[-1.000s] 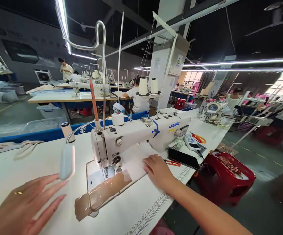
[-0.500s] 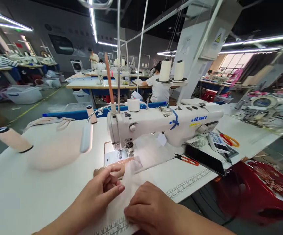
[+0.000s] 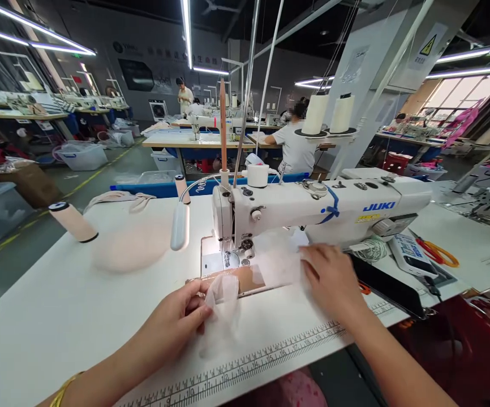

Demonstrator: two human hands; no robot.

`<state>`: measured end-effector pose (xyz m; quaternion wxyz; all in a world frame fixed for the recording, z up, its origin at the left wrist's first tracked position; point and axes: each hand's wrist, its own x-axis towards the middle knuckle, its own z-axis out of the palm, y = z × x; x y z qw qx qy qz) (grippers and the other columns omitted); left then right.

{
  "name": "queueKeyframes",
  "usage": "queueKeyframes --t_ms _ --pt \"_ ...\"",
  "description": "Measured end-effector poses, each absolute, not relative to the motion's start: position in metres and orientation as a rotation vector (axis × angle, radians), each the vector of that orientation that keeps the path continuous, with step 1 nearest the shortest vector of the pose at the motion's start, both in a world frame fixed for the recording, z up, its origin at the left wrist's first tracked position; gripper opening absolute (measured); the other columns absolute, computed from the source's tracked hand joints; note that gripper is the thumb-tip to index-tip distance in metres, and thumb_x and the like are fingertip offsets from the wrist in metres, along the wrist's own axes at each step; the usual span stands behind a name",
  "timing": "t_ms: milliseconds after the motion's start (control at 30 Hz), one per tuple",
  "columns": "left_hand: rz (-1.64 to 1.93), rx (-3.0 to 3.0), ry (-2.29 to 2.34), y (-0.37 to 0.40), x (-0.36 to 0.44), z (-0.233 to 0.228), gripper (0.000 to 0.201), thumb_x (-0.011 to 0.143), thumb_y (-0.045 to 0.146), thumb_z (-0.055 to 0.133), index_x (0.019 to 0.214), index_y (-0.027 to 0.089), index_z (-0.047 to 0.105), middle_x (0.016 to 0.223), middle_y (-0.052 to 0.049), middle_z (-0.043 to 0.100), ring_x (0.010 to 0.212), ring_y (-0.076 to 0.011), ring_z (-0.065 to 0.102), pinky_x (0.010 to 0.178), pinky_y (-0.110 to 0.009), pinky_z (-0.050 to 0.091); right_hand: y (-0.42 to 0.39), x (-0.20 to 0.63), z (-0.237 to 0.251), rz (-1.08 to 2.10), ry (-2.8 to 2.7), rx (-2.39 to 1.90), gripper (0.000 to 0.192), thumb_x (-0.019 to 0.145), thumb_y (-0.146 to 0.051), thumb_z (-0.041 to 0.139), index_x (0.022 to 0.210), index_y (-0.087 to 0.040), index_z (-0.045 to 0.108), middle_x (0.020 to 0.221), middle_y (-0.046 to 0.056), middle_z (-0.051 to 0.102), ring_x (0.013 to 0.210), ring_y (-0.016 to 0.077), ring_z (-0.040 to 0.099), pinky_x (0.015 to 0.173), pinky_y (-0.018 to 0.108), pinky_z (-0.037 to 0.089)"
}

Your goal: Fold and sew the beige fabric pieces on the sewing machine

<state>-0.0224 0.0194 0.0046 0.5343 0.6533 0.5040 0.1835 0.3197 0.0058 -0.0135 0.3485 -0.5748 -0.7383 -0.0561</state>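
Observation:
A piece of sheer white fabric [image 3: 223, 297] is pinched between the thumb and fingers of my left hand [image 3: 181, 314], in front of the sewing machine's needle area. My right hand [image 3: 327, 277] reaches over the table with fingers stretched to the left. Its fingertips are at the edge of a heap of sheer white fabric [image 3: 276, 260] under the machine arm. A tan strip [image 3: 247, 280] lies between the two fabrics, by the needle plate [image 3: 217, 263]. The white sewing machine [image 3: 287, 206] stands behind both hands. Orange-handled thread snips [image 3: 364, 288] are mostly hidden by my right hand.
Right of my hand lie a black phone [image 3: 391, 288], a white device [image 3: 410, 254] and orange-handled scissors [image 3: 438, 251]. A measuring scale [image 3: 245, 364] runs along the front edge. Thread cones [image 3: 73, 221] and a lamp [image 3: 180, 226] stand to the left. People work behind.
My right hand has left the fabric by the front edge and moved up and right towards the heap. My left hand still holds the sheer fabric. The view has turned left.

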Motion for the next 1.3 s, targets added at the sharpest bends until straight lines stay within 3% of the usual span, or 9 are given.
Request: queueKeyframes --t_ms 100,300,400,500,567,667,767,1100,1300 --pt "0.497 1.602 1.158 0.015 -0.020 0.005 0.029 0.095 0.050 0.057 0.104 0.024 0.067 0.092 -0.002 0.071 0.085 -0.0232 0.064 0.077 -0.031 0.048 -0.006 0.306 0.003 -0.014 -1.769 -1.452 0.026 0.104 -0.027 0.052 0.121 -0.022 0.070 0.112 0.016 0.067 0.108 0.0333 0.061 0.090 0.048 0.052" --pt "0.448 1.995 1.012 -0.011 -0.002 0.018 0.022 0.100 0.039 0.053 0.096 0.025 0.070 0.089 -0.003 0.073 0.081 -0.0211 0.064 0.074 -0.030 0.049 -0.027 0.225 0.003 1.373 -1.661 -1.118 0.054 0.098 -0.052 0.070 0.144 -0.027 0.055 0.106 0.005 0.070 0.093 0.0212 0.067 0.083 0.034 0.054" --pt "0.592 1.920 1.175 -0.008 -0.007 0.025 0.021 0.096 0.039 0.058 0.109 0.025 0.068 0.103 -0.006 0.072 0.091 -0.0234 0.064 0.072 -0.030 0.050 -0.022 0.211 -0.003 1.423 -1.573 -1.056 0.041 0.100 -0.048 0.068 0.131 -0.023 0.061 0.086 0.000 0.068 0.082 0.0177 0.063 0.080 0.033 0.050" --pt "0.681 1.708 1.263 0.008 -0.015 0.030 0.059 0.086 0.051 0.074 0.136 0.026 0.056 0.124 -0.010 0.066 0.107 -0.0280 0.062 0.083 -0.034 0.053 -0.021 0.210 -0.003 1.491 -1.516 -1.005 0.037 0.099 -0.046 0.069 0.127 -0.022 0.062 0.082 0.000 0.067 0.079 0.0169 0.065 0.075 0.030 0.050" --pt "0.535 1.525 1.109 0.020 -0.018 0.034 0.075 0.078 0.055 0.083 0.139 0.024 0.053 0.108 -0.007 0.067 0.097 -0.0252 0.063 0.081 -0.034 0.051 -0.023 0.211 -0.001 1.588 -1.438 -0.965 0.039 0.097 -0.046 0.073 0.126 -0.022 0.061 0.084 0.000 0.066 0.080 0.0171 0.068 0.071 0.028 0.051" --pt "0.337 1.322 0.886 0.034 -0.018 0.039 0.053 0.075 0.056 0.086 0.103 0.018 0.062 0.073 0.004 0.054 0.069 -0.0138 0.048 0.065 -0.025 0.038 -0.025 0.217 0.002 1.775 -1.303 -0.882 0.047 0.091 -0.048 0.080 0.125 -0.022 0.060 0.084 -0.001 0.066 0.072 0.0159 0.071 0.061 0.025 0.050" --pt "0.262 1.301 0.823 0.044 -0.016 0.041 0.050 0.076 0.058 0.085 0.076 0.018 0.056 0.066 0.006 0.046 0.063 -0.0106 0.037 0.059 -0.025 0.028 -0.018 0.228 0.000 1.893 -1.217 -0.841 0.054 0.088 -0.047 0.084 0.126 -0.021 0.056 0.083 -0.001 0.069 0.062 0.0144 0.069 0.054 0.023 0.046" --pt "0.416 1.504 0.967 0.057 -0.002 0.010 0.028 0.084 0.044 0.071 0.086 0.018 0.060 0.070 0.004 0.058 0.066 -0.0132 0.048 0.060 -0.025 0.034 0.033 0.244 -0.001 1.666 -1.775 -1.161 0.043 0.087 -0.033 0.081 0.124 -0.024 0.062 0.093 -0.001 0.070 0.089 0.0180 0.064 0.077 0.029 0.045" --pt "0.475 1.467 1.074 0.058 -0.007 0.008 0.021 0.081 0.038 0.067 0.087 0.020 0.059 0.067 0.005 0.059 0.065 -0.0154 0.054 0.061 -0.026 0.039 0.049 0.221 -0.002 1.424 -1.751 -1.224 0.009 0.089 -0.027 0.067 0.092 -0.020 0.062 0.076 -0.005 0.052 0.071 0.0133 0.048 0.064 0.026 0.035"
